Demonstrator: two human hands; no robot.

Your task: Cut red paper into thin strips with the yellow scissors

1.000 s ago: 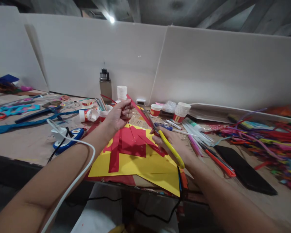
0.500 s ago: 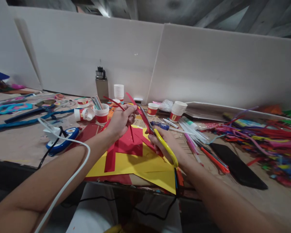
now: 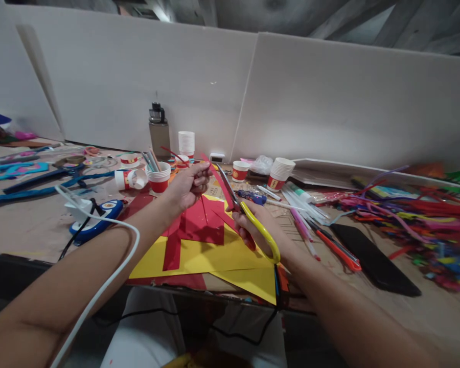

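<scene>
My left hand (image 3: 191, 186) is closed in a pinch on a red paper strip (image 3: 223, 181) that runs from its fingertips toward the scissors. A thinner red strip (image 3: 171, 154) sticks out behind that hand. My right hand (image 3: 258, 217) grips scissors (image 3: 261, 230) with yellow handles, their blades pointing up and away from me alongside the strip. Whether the blades touch the paper I cannot tell. Below both hands lie a piece of red paper (image 3: 205, 225) and sheets of yellow paper (image 3: 199, 260), with a narrow red piece (image 3: 172, 253) across them.
Paper cups (image 3: 159, 179), one holding pencils, stand behind my left hand beside a bottle (image 3: 159, 133). A power strip (image 3: 95, 220) with a white cable lies left. Pens (image 3: 304, 232), a red utility knife (image 3: 339, 250), a black phone-like slab (image 3: 375, 258) and colourful strips (image 3: 417, 220) lie right.
My left hand has shifted slightly left, and the thin red strip behind it shows less. The scissor blades show more clearly beside the strip. The view has moved slightly.
</scene>
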